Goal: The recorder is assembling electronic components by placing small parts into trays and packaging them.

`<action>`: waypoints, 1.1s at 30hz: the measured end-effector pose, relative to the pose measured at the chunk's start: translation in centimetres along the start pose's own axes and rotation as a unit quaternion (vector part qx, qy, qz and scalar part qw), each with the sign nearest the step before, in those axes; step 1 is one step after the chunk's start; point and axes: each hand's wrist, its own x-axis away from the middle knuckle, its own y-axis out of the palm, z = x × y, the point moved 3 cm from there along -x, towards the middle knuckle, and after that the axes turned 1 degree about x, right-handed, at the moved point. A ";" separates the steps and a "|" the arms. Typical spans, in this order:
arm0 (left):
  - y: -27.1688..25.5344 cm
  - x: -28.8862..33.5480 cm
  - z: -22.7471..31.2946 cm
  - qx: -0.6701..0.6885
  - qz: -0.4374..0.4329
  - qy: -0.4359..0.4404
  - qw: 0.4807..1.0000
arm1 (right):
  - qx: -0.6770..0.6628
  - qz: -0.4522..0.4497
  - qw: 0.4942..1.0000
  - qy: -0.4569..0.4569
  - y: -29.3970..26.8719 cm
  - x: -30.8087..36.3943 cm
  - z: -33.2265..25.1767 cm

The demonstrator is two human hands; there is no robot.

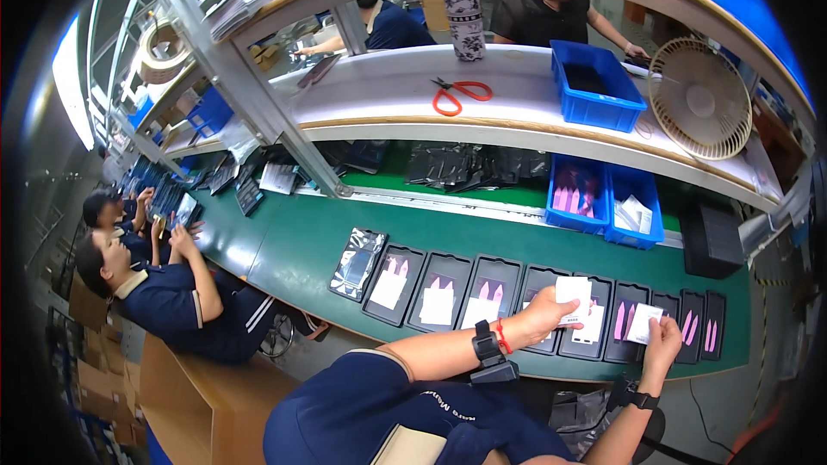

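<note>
My left hand (pixel 540 317) is closed on a small stack of white cards (pixel 572 293), held over the row of black trays. Further right, my right hand (pixel 662 346) pinches a single white card (pixel 642 324) above a black tray (pixel 620 290) holding pink pointed strips (pixel 619 322). Trays on the left side of the row, such as this black tray (pixel 500 269), carry both pink strips and white cards. At the right end, another black tray (pixel 714 300) shows pink strips only. A shiny wrapped packet (pixel 357 263) lies at the row's left end.
Behind the trays stand a blue bin (pixel 575 222) with pink strips, a blue bin (pixel 639 241) with white packets and a black stack (pixel 711 241). The shelf above bears red-handled snips (pixel 461 95), a blue bin (pixel 603 108) and a fan (pixel 699 99). Co-workers (pixel 177 288) sit at left.
</note>
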 end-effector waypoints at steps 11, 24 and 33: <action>4.9 -3.8 -0.5 -0.091 0.042 -0.018 0.995 | -0.233 -0.028 0.972 0.022 6.9 1.9 -4.0; 6.4 -4.8 -3.3 -0.078 0.017 -0.069 0.994 | 0.320 0.176 0.917 -0.159 -3.4 -0.7 -1.9; 7.7 -5.6 -4.2 -0.112 -0.032 -0.074 0.990 | -0.173 0.004 0.985 0.024 -0.2 0.8 -1.0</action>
